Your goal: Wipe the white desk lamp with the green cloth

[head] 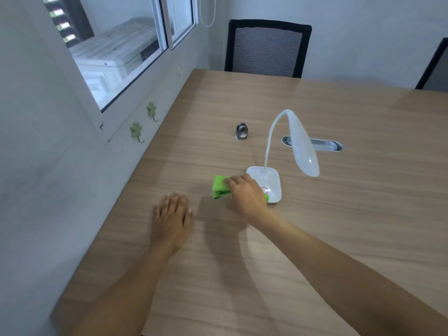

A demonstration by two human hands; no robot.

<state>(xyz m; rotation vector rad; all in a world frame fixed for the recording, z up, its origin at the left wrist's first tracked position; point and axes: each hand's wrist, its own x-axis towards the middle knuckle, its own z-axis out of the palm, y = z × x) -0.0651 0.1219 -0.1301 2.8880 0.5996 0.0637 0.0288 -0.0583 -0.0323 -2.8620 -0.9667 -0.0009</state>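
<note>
The white desk lamp (274,184) stands mid-table on a square base, its thin neck arching up and its long head (304,151) drooping to the right. A folded green cloth (219,187) lies on the table against the base's left side. My right hand (246,194) rests on top of the cloth, fingers curled over it, covering its right part and the base's near-left corner. My left hand (173,218) lies flat on the table, fingers together, a short way left of the cloth and holding nothing.
The wooden table (339,238) runs along a wall with a window on the left. A small metal object (240,131) stands behind the lamp. A grey cable tray (327,144) is set into the tabletop. A black mesh chair (266,48) is at the far edge.
</note>
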